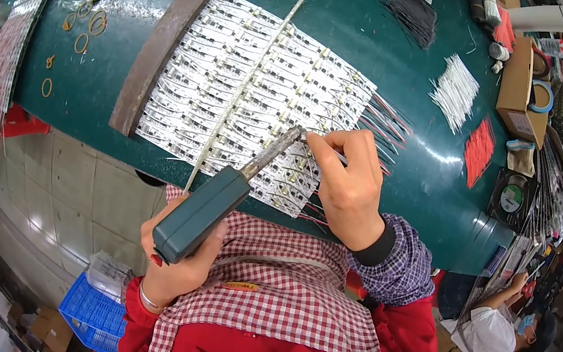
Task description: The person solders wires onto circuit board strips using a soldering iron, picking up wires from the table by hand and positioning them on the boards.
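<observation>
My left hand (pixel 179 270) is wrapped round the green body of a soldering gun (pixel 198 216). Its worn metal barrel reaches up and to the right over a panel of white circuit boards (pixel 265 92), set with rows of small parts and thin white wires. Close to the barrel's tip, my right hand (pixel 348 183) is closed in a pinch above the panel; what the fingertips hold is too small to make out. A long thin pale rod (pixel 244 93) lies across the boards, running toward the table's near edge. Red and dark wires (pixel 382 122) stick out along the panel's right side.
A brown bar (pixel 162 57) lies along the panel's left edge. Several rubber bands (pixel 81 43) and a second wired panel (pixel 19 39) are at left. White wires (pixel 454 93), red wires (pixel 478 152) and a cardboard box (pixel 521 103) stand right. Other people work beyond.
</observation>
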The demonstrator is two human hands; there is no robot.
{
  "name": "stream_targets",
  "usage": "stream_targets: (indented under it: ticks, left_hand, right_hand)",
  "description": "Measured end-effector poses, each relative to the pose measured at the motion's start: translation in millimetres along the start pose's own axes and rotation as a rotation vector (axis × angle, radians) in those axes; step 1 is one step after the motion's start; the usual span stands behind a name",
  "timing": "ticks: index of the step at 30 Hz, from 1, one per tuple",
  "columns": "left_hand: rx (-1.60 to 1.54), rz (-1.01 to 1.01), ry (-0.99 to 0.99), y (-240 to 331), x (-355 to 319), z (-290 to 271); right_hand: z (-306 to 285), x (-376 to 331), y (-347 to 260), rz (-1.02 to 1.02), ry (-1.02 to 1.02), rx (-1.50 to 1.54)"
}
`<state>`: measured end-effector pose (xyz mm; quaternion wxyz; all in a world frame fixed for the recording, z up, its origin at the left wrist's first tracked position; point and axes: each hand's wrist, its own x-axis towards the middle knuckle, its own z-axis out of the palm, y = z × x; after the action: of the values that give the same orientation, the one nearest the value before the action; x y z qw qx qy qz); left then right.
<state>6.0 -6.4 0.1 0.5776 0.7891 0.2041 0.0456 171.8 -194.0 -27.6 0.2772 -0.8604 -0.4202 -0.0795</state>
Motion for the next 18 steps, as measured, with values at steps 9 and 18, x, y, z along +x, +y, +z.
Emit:
stream_targets:
  ticks: [9, 18]
  left_hand:
    - [0.011, -0.014, -0.008, -1, -3, -1]
    - [-0.016, 0.022, 0.072, -9, -13, -4]
  right_hand:
    - [-1, 2, -1, -0.019, -0.025, -0.02]
    - [0, 1, -1, -0.013, -0.016, -0.034]
